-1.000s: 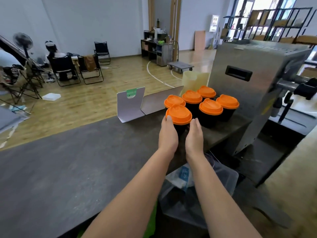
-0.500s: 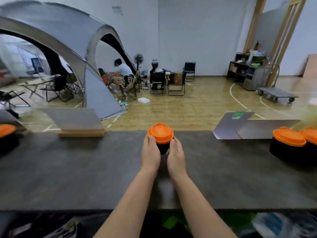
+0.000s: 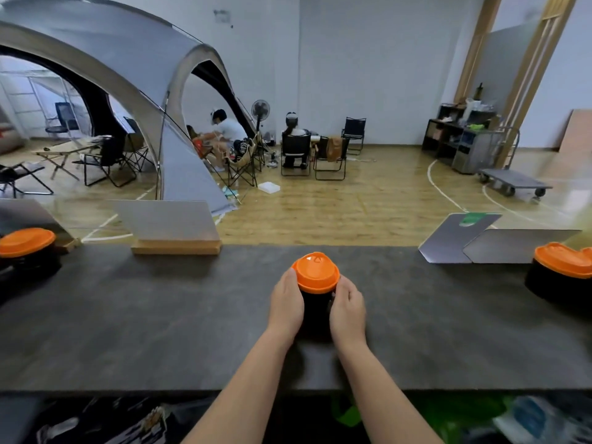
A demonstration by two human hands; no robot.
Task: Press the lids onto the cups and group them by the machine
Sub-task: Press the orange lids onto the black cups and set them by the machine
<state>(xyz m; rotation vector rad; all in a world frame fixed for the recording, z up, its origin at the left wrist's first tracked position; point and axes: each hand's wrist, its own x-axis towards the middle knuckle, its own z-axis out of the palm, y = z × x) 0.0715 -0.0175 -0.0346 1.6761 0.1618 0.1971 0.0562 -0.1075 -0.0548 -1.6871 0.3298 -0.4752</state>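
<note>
Both hands (image 3: 315, 304) around lidded cup (image 3: 315, 285)

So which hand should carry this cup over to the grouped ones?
Right, probably. Both hands, left and right, grip the black cup under its orange lid, but the lidded cups sit at the counter's right edge.

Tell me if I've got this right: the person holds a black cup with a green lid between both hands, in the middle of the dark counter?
Not quite. The lid is orange, not green, as the head view shows. The rest stands: the left hand and the right hand hold the black cup between them, in the middle of the dark counter.
</note>
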